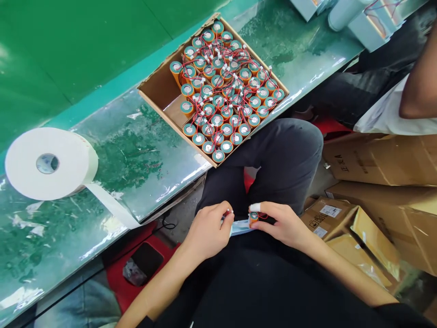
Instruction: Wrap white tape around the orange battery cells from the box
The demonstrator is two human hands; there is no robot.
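Observation:
In my right hand (278, 222), thumb and fingers pinch an orange battery cell (253, 222) with a green ring on its end and red and black wires. A white wrap covers one of that hand's fingertips. My left hand (210, 230) is closed, with a light-blue strip (241, 227) running from it to the battery cell. A small white connector (229, 212) pokes out at its fingertips; how its wire runs is hidden. Both hands are above my lap. Beyond them, a cardboard box (177, 130) at the bench edge holds many similar upright cells with wires.
A large white tape roll (23, 164) lies on the green bench (129, 155), its loose end hanging over the edge. Cardboard cartons (385, 159) stand at right, near a co-worker's arm (419, 86). A dark phone-like object (146, 262) rests on a red stool (116, 278).

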